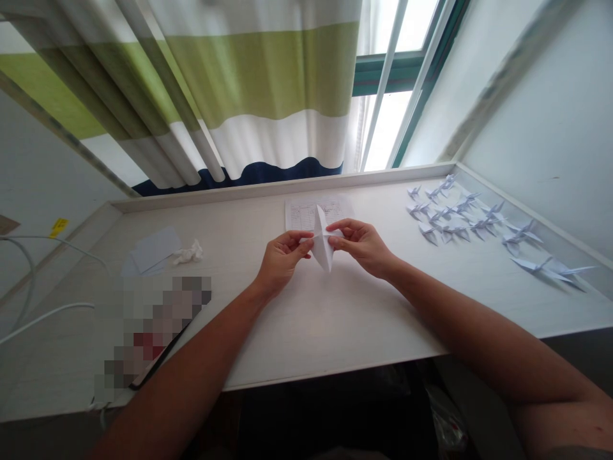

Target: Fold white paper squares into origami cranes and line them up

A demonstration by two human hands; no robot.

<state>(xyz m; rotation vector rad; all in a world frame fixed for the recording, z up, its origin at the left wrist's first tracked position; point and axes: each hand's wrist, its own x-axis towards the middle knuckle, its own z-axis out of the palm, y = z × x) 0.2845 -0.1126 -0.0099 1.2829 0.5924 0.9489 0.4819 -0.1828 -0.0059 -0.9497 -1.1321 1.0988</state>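
Observation:
A white folded paper piece (322, 243), long and pointed at both ends, is held upright above the middle of the white table (335, 319). My left hand (280, 259) pinches its left side with fingers closed. My right hand (364, 243) pinches its right side the same way. Both forearms reach in from the near edge. Behind the folded piece lies a printed sheet (306, 212) flat on the table.
Several finished paper cranes (460, 217) are spread over the table's right part, up to a larger one (550, 268) near the right edge. At left lie flat paper sheets (153, 250), a crumpled paper scrap (189, 253), a blurred object (153, 326) and white cables (43, 313). Curtain and window stand behind.

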